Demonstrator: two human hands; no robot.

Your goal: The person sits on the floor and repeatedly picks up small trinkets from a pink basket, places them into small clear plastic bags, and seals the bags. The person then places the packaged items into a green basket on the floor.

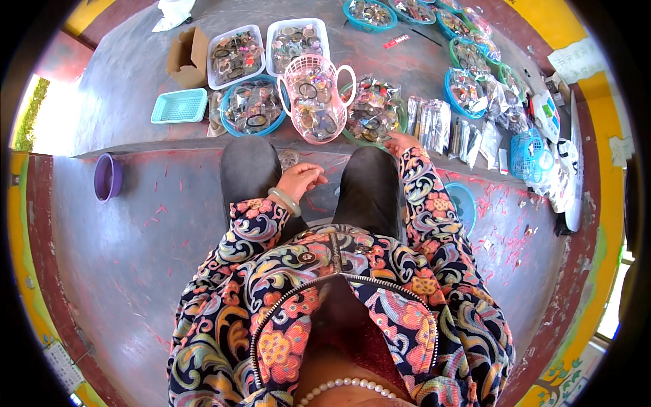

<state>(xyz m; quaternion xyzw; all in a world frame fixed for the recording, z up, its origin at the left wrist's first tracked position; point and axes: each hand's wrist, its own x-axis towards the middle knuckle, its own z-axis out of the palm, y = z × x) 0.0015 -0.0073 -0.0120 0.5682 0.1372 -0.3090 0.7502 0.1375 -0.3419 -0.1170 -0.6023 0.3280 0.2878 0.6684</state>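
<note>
1. Packets of small jewellery in clear bags fill the green basket, which sits at the near edge of the raised platform, just beyond the person's right knee.
2. Far left, a purple bowl stands alone on the lower floor; above it on the platform lie a teal tray and a cardboard box.
3. The left hand hovers between the knees, fingers loosely curled; whether it pinches anything I cannot tell.
4. A pink handled basket stands just ahead of it.
5. The right hand reaches to the green basket's near rim, fingertips touching the bags; its grasp is hidden.
6. Judged step: picking a packet; lifting it calls for a clean pinch.
7. Room is tight ahead and rightward among the blue baskets; the lower floor to the left is open.
</note>
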